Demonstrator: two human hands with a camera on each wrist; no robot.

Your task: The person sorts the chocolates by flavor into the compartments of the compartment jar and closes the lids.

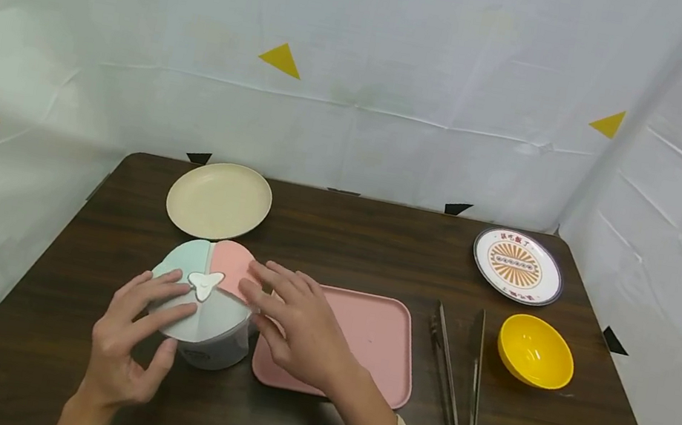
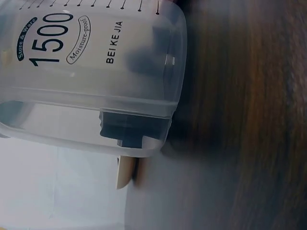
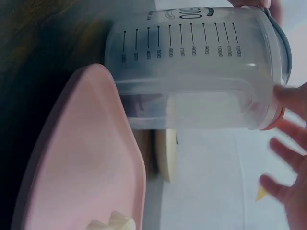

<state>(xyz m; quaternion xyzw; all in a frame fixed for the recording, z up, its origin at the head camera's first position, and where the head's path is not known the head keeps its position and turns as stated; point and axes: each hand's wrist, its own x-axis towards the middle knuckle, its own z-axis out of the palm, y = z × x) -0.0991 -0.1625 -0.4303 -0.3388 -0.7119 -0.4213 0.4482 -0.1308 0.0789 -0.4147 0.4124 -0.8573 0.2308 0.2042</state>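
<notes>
A clear plastic storage canister (image 1: pixel 213 349) with printed measuring marks stands upright on the table; through its wall (image 3: pixel 192 62) the inside looks mostly vacant. On top sits its round lid (image 1: pixel 214 323), with mint, pink and pale segments around a white three-lobed centre piece (image 1: pixel 205 284). My left hand (image 1: pixel 130 339) rests spread fingers on the lid's left side, its thumb by the front rim. From the right, my right hand (image 1: pixel 302 323) touches the pink segment (image 1: pixel 232 266) and lid edge with extended fingertips. In the right wrist view its fingers (image 3: pixel 285 153) are spread.
Right of the canister lies a pink tray (image 1: pixel 374 338), with whitish pieces (image 3: pixel 115 223) at one end. A cream plate (image 1: pixel 219 201) is behind the canister. Metal tongs (image 1: pixel 452 397), a yellow bowl (image 1: pixel 536 350) and a patterned plate (image 1: pixel 516 266) occupy the right side.
</notes>
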